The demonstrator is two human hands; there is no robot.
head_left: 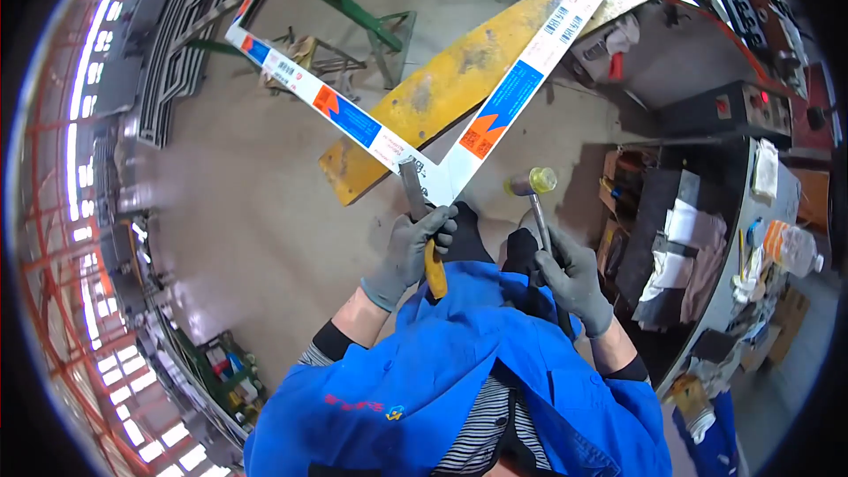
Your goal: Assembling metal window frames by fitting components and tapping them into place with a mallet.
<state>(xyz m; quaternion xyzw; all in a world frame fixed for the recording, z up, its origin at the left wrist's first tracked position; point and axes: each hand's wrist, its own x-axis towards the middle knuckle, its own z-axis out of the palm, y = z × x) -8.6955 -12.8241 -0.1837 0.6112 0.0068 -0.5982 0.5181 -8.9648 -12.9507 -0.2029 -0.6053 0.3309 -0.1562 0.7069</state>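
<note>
In my gloved left hand [412, 252] is a chisel [412, 187] with a flat metal blade and a yellow handle, the fingers closed round it. The blade points away from me, over the near corner of a frame [435, 182] wrapped in white film with blue and orange print. My gloved right hand [573, 276] grips the metal shaft of a mallet [533, 182] with clear yellow faces. The mallet's head is raised right of the corner, apart from the frame. Beneath the frame runs a worn yellow beam [473, 53].
Green metal stands [358, 18] are farther off, left of the beam. At the right is a workbench [738, 238] with shelves, rags and a plastic bottle [792, 248]. Behind it sits a dark control box [729, 112] with a red light. Metal profiles [190, 31] are stacked far left.
</note>
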